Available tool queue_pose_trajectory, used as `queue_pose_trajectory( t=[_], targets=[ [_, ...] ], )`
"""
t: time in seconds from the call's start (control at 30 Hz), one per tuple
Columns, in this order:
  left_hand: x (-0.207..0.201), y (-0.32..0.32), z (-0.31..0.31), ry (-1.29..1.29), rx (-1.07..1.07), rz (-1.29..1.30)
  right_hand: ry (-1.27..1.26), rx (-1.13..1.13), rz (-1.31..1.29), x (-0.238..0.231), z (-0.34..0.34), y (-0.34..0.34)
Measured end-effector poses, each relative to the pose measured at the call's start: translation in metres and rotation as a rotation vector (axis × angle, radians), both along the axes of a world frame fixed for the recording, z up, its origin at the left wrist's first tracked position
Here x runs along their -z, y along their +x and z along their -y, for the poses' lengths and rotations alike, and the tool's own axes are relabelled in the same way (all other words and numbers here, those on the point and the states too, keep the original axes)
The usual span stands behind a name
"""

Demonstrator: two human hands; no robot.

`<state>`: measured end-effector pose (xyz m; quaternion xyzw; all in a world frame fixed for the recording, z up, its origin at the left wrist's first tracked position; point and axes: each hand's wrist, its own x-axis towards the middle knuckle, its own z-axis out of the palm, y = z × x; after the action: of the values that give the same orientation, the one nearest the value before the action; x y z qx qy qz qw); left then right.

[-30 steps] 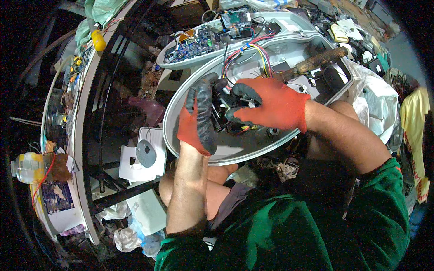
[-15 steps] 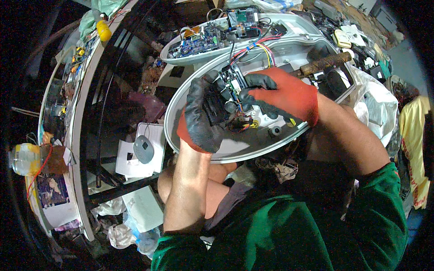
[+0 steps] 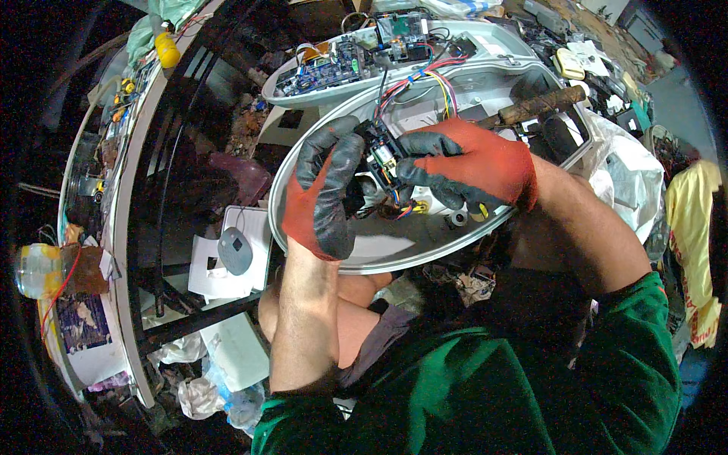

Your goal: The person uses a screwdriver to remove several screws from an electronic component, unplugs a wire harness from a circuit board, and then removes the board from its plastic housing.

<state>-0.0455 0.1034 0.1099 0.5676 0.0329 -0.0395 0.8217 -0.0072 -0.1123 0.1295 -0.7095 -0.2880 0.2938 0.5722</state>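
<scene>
Both my hands wear red gloves with black-coated palms and fingers. Between them is a small black electronic module with a pale strip along its middle and coloured wires at its lower end. Fingers and thumb of my left hand close on its upper left edge. From the other side my right hand pinches it, fingers bent. The module is held over an oval grey plastic housing shell across my lap. Red, yellow and purple wires run up behind it; where they end is partly hidden by my hands.
Beyond the shell lies its other half, carrying a blue circuit board. A rusty rod rests across the shell's right side. A grey rounded device sits on a white sheet at left, beside a cluttered shelf edge.
The module has tilted and looks narrower. My left hand has turned and shifted slightly left, its fingers more upright at the module's edge. My right hand keeps its pinch.
</scene>
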Motion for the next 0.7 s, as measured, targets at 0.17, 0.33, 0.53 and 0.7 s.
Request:
queue_pose_trajectory(
  t=[0.17,0.33,0.53,0.7],
  targets=[
    [-0.004,-0.001,-0.001,0.001,-0.102,0.04,0.034,0.026,0.058,0.003,-0.006,-0.004],
    [-0.001,0.0,-0.004,-0.064,-0.182,0.074,0.062,0.021,-0.016,0.004,-0.01,-0.004],
    [0.0,0.0,-0.004,-0.111,-0.195,0.078,-0.014,0.046,0.233,0.023,-0.017,-0.008],
    [0.004,0.001,-0.006,-0.125,-0.207,0.089,-0.037,0.067,0.087,0.021,-0.024,-0.012]
  ],
)
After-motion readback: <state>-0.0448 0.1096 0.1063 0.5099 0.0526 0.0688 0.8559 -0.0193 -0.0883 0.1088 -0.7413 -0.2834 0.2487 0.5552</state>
